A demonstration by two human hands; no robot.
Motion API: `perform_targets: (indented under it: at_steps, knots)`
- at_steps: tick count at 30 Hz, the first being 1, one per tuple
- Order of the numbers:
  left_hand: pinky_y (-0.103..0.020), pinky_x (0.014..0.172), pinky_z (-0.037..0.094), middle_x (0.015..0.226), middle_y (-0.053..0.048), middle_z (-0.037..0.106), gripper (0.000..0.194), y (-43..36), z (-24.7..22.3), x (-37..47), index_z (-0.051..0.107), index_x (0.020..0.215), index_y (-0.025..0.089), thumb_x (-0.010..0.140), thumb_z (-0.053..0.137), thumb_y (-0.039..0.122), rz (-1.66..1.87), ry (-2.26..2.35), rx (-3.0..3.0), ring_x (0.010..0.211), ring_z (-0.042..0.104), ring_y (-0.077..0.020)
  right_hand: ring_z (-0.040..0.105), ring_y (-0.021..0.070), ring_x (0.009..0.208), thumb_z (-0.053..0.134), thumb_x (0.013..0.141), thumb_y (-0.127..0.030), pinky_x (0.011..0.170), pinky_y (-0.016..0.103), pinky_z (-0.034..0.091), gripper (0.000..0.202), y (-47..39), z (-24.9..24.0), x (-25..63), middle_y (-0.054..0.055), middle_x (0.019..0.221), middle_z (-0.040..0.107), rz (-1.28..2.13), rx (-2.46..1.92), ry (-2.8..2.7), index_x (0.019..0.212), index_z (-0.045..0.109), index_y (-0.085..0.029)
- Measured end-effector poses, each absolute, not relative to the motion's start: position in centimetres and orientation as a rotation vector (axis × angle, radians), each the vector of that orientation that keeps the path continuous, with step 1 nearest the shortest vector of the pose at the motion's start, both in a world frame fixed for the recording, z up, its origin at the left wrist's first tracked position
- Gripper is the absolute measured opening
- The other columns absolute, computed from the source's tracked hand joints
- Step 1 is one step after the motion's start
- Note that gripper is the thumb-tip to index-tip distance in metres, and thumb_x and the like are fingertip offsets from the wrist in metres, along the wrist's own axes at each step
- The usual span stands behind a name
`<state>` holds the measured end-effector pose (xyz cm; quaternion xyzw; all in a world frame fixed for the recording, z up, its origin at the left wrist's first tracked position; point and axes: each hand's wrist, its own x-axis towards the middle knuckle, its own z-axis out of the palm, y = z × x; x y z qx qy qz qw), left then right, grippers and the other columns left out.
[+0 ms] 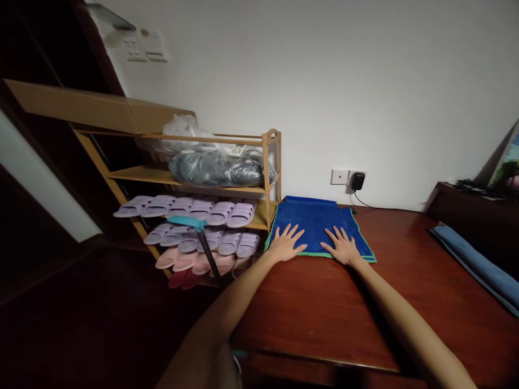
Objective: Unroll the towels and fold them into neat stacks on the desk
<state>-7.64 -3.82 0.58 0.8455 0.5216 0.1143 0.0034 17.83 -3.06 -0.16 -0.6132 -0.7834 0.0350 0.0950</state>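
From my remote seat I see a slim, bare left arm (237, 300) and right arm (399, 305), with bare hands (284, 247) and slender fingers (298, 236).

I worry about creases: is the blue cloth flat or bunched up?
Flat: the cloth lies level on the table, under the left hand and right hand.

Blue cloth (314, 221), 4 o'clock: matt. Worktop (310, 302), 5 o'clock: smooth wood, slight sheen. Rack (148, 174), 9 o'clock: wood. Bag (221, 167), 10 o'clock: glossy plastic.
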Motion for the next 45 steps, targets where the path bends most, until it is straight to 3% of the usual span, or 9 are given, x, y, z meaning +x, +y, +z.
perform_targets:
  at_steps: [7,12,15,20,24,27,33,39,45]
  knots:
    - [-0.062,0.108,0.006,0.155,-0.003,0.019,0.068,-3.6,0.4,-7.5,0.025,0.146,0.033,0.088,0.025,0.068,0.355,1.673,2.667,0.141,0.01,-0.0319,0.001,0.0302,0.142,0.019,0.082,-0.076,0.107,0.06,0.011,0.077,-2.9,0.1,17.5,0.004,0.156,0.011,0.196,-1.83,-2.304,0.147,0.02,-0.034]
    - [-0.062,0.108,0.008,0.155,-0.003,0.019,0.068,-3.8,0.5,-7.5,0.025,0.146,0.032,0.088,0.023,0.068,0.342,1.677,2.671,0.141,0.011,-0.0312,0.012,0.0224,0.142,0.011,0.091,-0.062,0.109,0.05,0.018,0.064,-3.0,1.8,22.3,0.003,0.155,0.015,0.325,-1.852,-2.23,0.148,0.018,-0.034]
    - [-0.062,0.108,0.008,0.155,-0.002,0.019,0.068,-3.8,0.4,-7.5,0.025,0.146,0.032,0.088,0.023,0.068,0.344,1.678,2.67,0.141,0.011,-0.0314,0.008,0.0281,0.142,0.02,0.092,-0.057,0.107,0.057,0.012,0.066,-4.3,2.2,30.8,0.012,0.155,0.013,0.196,-2.043,-2.065,0.148,0.022,-0.024]
    - [-0.062,0.108,0.007,0.154,-0.003,0.021,0.067,-3.4,0.3,-7.5,0.026,0.146,0.032,0.089,0.026,0.067,0.372,1.665,2.675,0.141,0.011,-0.0322,0.022,0.0393,0.136,0.03,0.091,-0.055,0.097,0.06,0.017,0.065,-10.4,0.0,47.6,0.029,0.144,0.03,-0.344,-2.41,-1.641,0.14,0.042,-0.013]
    - [-0.062,0.107,0.01,0.154,-0.004,0.022,0.066,-3.1,0.0,-7.5,0.027,0.145,0.031,0.089,0.028,0.065,0.399,1.667,2.711,0.141,0.014,-0.0324,0.031,0.0473,0.128,0.039,0.087,-0.057,0.087,0.063,0.022,0.067,-16.1,-1.9,53.4,0.031,0.138,0.036,-0.25,-2.621,-1.244,0.139,0.044,-0.016]
    - [-0.062,0.107,0.011,0.153,-0.005,0.024,0.064,-2.9,-0.2,-7.5,0.03,0.145,0.03,0.09,0.029,0.064,0.42,1.677,2.743,0.14,0.016,-0.0328,0.04,0.0453,0.122,0.033,0.088,-0.057,0.084,0.06,0.028,0.064,-18.4,-2.1,52.4,0.026,0.134,0.044,-0.183,-2.639,-1.252,0.14,0.042,-0.021]
    - [-0.059,0.108,0.014,0.149,-0.007,0.034,0.058,-3.5,0.0,-7.4,0.039,0.14,0.026,0.092,0.032,0.056,0.517,1.683,2.791,0.138,0.023,-0.0312,0.056,0.0349,0.098,0.034,0.09,-0.054,0.081,0.049,0.035,0.057,-21.5,-1.1,43.6,0.017,0.107,0.06,-0.632,-2.652,-1.587,0.132,0.051,-0.02]
    - [-0.058,0.108,0.016,0.147,-0.008,0.037,0.055,-3.8,0.2,-7.3,0.043,0.138,0.025,0.091,0.037,0.053,0.532,1.686,2.781,0.137,0.027,-0.0302,0.057,0.0299,0.084,0.032,0.09,-0.054,0.068,0.037,0.038,0.058,-26.6,-1.6,34.6,0.014,0.09,0.059,-0.932,-2.493,-1.548,0.129,0.052,-0.016]
    - [-0.058,0.108,0.019,0.148,-0.007,0.036,0.055,-3.8,0.2,-7.4,0.041,0.139,0.026,0.091,0.039,0.053,0.49,1.694,2.778,0.137,0.027,-0.0295,0.055,0.0279,0.08,0.037,0.091,-0.043,0.063,0.036,0.038,0.051,-30.6,-3.3,31.7,0.011,0.086,0.058,-0.985,-2.287,-1.658,0.132,0.047,-0.014]
